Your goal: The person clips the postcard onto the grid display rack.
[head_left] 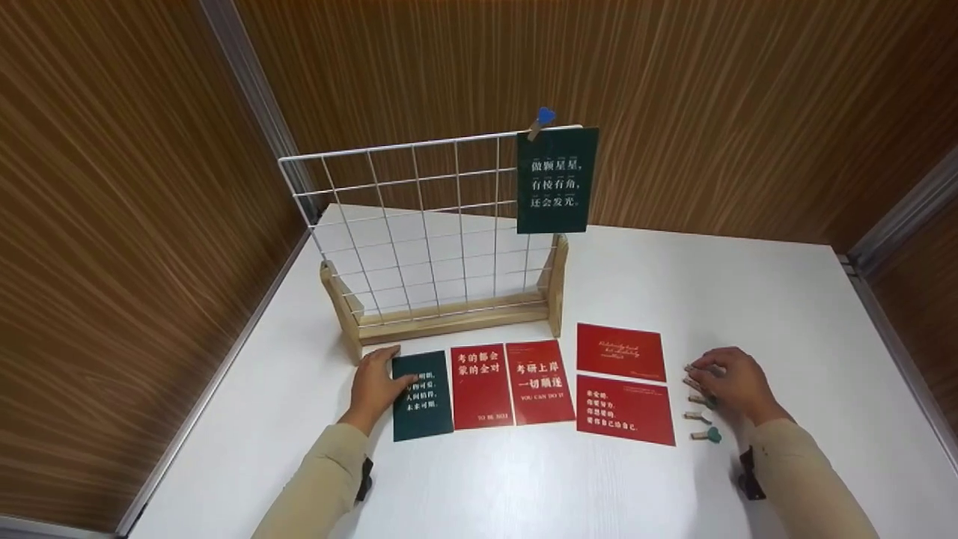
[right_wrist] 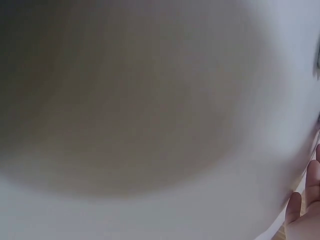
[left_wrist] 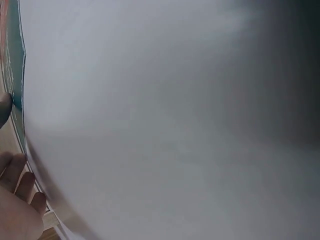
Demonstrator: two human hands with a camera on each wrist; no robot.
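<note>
In the head view my left hand (head_left: 376, 385) is at the upper left of a dark green card (head_left: 423, 412) with white writing, thumb over its face and fingers along its edge. The left wrist view shows the thumb (left_wrist: 4, 107) on this card. At the right, my right hand (head_left: 730, 380) pinches a small wooden clothespin (head_left: 690, 368) at the top of a column of several clothespins, partly covering it. Below that hand lie a clothespin (head_left: 697, 417) with a pale top and another (head_left: 705, 435) with a green heart.
A white wire grid (head_left: 419, 180) stands in a wooden base (head_left: 456, 318) behind the cards. A blue-heart clothespin (head_left: 540, 122) holds a green card (head_left: 557, 183) at its upper right. Two upright red cards (head_left: 483, 389) (head_left: 540, 412) and two sideways red cards (head_left: 621, 352) (head_left: 625, 410) lie on the white table (head_left: 524, 486).
</note>
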